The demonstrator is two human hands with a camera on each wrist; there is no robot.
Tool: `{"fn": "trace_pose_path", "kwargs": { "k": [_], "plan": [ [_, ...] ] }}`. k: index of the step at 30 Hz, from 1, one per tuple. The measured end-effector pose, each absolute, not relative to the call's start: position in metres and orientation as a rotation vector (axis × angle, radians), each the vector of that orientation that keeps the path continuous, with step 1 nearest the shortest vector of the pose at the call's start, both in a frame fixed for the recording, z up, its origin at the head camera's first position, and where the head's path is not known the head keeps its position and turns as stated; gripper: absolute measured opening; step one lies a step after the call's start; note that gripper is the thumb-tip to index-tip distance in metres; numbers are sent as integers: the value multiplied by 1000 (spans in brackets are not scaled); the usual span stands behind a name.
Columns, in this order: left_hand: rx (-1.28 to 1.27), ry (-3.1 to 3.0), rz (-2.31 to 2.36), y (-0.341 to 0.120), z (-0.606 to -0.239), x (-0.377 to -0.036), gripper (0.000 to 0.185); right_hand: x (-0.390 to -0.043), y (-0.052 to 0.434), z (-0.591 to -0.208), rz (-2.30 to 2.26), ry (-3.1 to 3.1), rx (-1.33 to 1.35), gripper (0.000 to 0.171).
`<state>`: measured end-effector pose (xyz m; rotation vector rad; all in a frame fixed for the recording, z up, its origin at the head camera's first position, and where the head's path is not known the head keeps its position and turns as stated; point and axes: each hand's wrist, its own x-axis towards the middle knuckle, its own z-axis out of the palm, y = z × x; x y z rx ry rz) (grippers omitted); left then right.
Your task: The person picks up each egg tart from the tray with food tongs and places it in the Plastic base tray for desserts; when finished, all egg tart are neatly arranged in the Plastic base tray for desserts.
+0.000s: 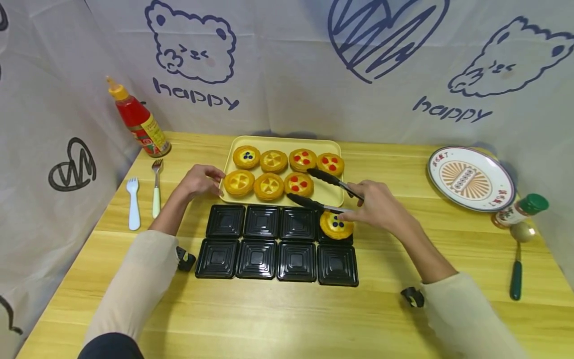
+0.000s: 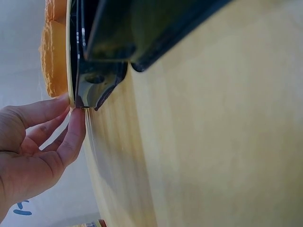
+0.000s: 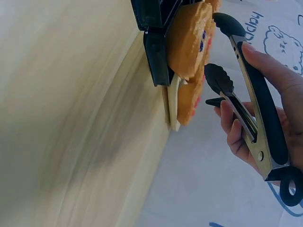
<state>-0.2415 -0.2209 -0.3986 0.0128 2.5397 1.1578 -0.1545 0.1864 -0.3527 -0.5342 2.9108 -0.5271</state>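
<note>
My left hand (image 1: 203, 180) pinches the left edge of a pale yellow tray (image 1: 324, 192); in the left wrist view its thumb and fingers meet at the rim. Egg tarts with different toppings lie on the tray, among them a red-topped tart (image 1: 299, 185). The right hand (image 1: 375, 205) grips black-tipped tongs (image 3: 258, 113), whose arms are spread with nothing between the tips. Those tips hang over the tray's right part. Below the tongs, a blueberry-topped tart (image 1: 336, 227) sits in the back right compartment of a black compartment tray (image 1: 297, 255).
On the left are a sauce bottle (image 1: 142, 124), a metal fork (image 1: 156, 192) and a light blue fork (image 1: 133, 204). To the right stand a round plate (image 1: 489, 195) and a green-capped jar (image 1: 515, 212), with a green-handled ladle (image 1: 516, 269) nearby. A cloth hangs behind the table.
</note>
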Motion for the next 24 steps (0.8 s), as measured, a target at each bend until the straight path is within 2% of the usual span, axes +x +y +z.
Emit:
{"fn": "trace_pose_path", "kwargs": {
  "k": [10,24],
  "plan": [
    [10,2535,1168,-221,-398,-242,45,-161,179,-361,-581,2911,-541,78],
    [-14,2540,1151,-219,-397,-241,45,-119,195,-346,-555,2925,-705,75]
  ]
}}
